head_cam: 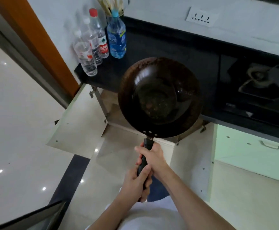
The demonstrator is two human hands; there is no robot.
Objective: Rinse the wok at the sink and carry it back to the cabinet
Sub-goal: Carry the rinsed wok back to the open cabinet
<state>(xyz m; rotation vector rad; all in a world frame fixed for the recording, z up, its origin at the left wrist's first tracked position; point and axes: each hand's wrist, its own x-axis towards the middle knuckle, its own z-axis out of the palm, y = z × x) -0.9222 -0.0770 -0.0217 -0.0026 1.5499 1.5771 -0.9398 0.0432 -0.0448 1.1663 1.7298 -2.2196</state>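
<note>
Far to the left of the fingers the shiny floor (19, 113) spreads out, and it looks like the widest room for turning. Up and left of the fingers, the left cabinet door (79, 123) stands swung open with its free edge reaching into the walking room. Above it, bottles (100, 40) crowd the left end of the dark counter (152, 47), near its edge. The left hand (135, 185) wraps the low end of the handle (148, 143), its fingers curled round it. Just ahead and touching it, the right hand (154, 159) grips the handle higher up in the same way. Straight ahead of the fingers the wok (160, 97) hangs in the air, bowl up and roughly level, across the counter's front edge and over the open cabinet (117, 117). Its bottom shows speckled marks, but whether it is wet or rinsed cannot be told, and no sink is in view. The wok is not inside the cabinet, so putting it away is at least left to do. Just right of the fingers the right cabinet door (193, 156) is open too, so the doors frame a narrow channel, and the wide rim would likely need care between them. Farther right sit the stove (259, 83) and a green drawer (251, 146).
</note>
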